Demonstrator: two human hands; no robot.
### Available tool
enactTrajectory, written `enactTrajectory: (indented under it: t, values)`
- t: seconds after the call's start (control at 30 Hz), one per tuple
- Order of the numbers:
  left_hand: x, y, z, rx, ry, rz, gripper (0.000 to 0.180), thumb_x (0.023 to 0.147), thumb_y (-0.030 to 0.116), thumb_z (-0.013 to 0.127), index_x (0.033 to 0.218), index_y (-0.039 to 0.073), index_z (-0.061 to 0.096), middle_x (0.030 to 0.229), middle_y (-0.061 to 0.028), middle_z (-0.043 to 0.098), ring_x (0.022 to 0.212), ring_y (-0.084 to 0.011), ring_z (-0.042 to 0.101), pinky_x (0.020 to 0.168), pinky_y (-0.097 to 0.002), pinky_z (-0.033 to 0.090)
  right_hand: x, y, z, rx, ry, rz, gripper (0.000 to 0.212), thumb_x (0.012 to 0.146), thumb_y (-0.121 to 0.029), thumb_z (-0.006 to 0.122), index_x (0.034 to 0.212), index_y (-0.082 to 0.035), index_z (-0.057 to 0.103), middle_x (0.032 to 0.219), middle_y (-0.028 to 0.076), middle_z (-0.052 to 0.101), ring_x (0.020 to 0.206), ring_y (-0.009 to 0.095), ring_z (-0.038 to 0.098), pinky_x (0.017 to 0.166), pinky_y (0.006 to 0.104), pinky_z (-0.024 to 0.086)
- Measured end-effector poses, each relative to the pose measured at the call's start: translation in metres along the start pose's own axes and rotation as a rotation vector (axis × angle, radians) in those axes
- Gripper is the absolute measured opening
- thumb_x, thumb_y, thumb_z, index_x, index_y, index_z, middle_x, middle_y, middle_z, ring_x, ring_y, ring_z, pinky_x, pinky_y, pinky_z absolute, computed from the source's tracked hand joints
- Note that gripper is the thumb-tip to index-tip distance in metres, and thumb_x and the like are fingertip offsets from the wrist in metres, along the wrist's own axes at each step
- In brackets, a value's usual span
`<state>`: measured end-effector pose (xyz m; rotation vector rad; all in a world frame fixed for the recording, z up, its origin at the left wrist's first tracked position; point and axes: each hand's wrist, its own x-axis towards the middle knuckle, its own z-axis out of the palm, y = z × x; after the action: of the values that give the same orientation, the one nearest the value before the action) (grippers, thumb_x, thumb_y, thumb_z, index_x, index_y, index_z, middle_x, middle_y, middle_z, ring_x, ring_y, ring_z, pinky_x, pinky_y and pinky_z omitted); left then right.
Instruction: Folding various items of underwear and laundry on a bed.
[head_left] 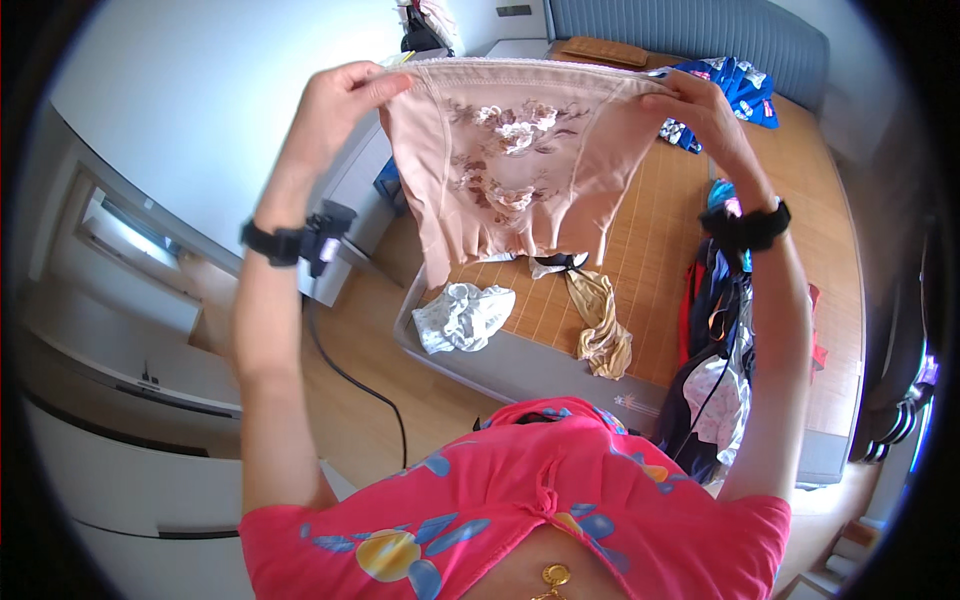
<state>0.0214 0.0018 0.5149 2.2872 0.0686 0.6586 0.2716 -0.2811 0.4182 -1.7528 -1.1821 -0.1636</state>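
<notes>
Kinda smooth, stretchy-looking beige underwear, boxy up top with puffy white and brown flowers on the front and gathered ruffles along the bottom. It's hanging spread out between both hands, in the air over the tan gridded mat. Left hand pinches one top corner, right hand pinches the other. Crumpled white cloth and silky gold cloth lie below.

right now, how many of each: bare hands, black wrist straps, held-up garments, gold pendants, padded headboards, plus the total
Bare hands: 2, left hand and right hand
Black wrist straps: 2
Held-up beige garment: 1
Gold pendant: 1
Padded headboard: 1
Total: 7
</notes>
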Motion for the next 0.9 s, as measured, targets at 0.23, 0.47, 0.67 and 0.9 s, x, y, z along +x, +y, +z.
enactTrajectory:
  t: [0.23,0.47,0.67,0.9]
  values:
    - [-0.009,-0.075,0.037,-0.144,-0.154,-0.092,0.022,0.087,0.022,0.067,0.078,0.002,0.064,0.072,0.0023,0.060,0.065,-0.0039,0.051,0.057,-0.0199,0.040,-0.033,0.020,0.011,0.105,0.059,0.160,0.018,0.079,-0.014,0.068,0.070,-0.004,0.056,0.064,-0.004,0.046,0.063,0.005,0.040,0.055,0.0234,0.034]
    - [-0.006,-0.084,0.046,-0.410,-0.110,-0.069,0.018,0.086,0.017,0.067,0.095,0.002,0.062,0.083,0.0011,0.059,0.073,-0.0044,0.056,0.067,-0.0202,0.048,-0.044,-0.015,0.010,0.331,0.187,0.225,0.011,0.080,-0.011,0.067,0.076,-0.005,0.060,0.076,-0.002,0.060,0.070,0.006,0.052,0.062,0.0219,0.041]
    - [-0.003,-0.098,0.045,-0.364,-0.235,-0.124,0.023,0.085,0.015,0.068,0.103,0.003,0.061,0.087,-0.0005,0.060,0.076,-0.0054,0.057,0.066,-0.0195,0.047,-0.054,0.013,0.011,0.171,0.017,0.279,0.018,0.085,-0.012,0.063,0.101,-0.003,0.063,0.087,0.003,0.064,0.082,0.008,0.057,0.072,0.0216,0.044]
    - [-0.005,-0.158,0.077,-0.831,-0.256,-0.350,0.012,0.087,0.018,0.067,0.082,0.011,0.059,0.076,0.0061,0.057,0.068,-0.0022,0.055,0.061,-0.0176,0.046,-0.067,0.032,0.044,0.772,0.125,0.482,0.010,0.088,-0.006,0.055,0.097,-0.001,0.057,0.087,0.003,0.061,0.080,0.009,0.058,0.068,0.0210,0.045]
